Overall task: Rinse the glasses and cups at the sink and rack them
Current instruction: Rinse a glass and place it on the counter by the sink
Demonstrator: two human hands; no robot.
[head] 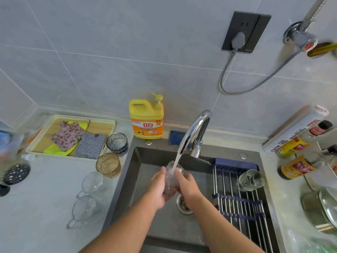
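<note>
Right, both hands are working over the sink point(132, 179) now. The left hand point(157, 189) and the right hand point(187, 185) are cupping a clear glass point(170, 179) between them, fingers curling round its sides, one hand on each flank. Water is pouring from the chrome faucet point(197, 128) straight into the glass's open mouth, which is tilting up toward the spout, just above the drain point(183, 205).

Over on the right side of the basin, a ribbed glass point(250, 179) is lying on its side on the roll-up rack point(235, 205). Sitting on the counter point(45, 198) to the left of the sink are a dark smoky glass point(117, 143) and an amber glass point(108, 164) just in front of it. Nearer the person are a clear mug point(91, 182) and a second mug point(83, 210), handles angling toward the near edge. A yellow detergent bottle point(146, 119) is standing behind the basin by the wall, with a tray of cloths point(111, 125) lying to its left.
</note>
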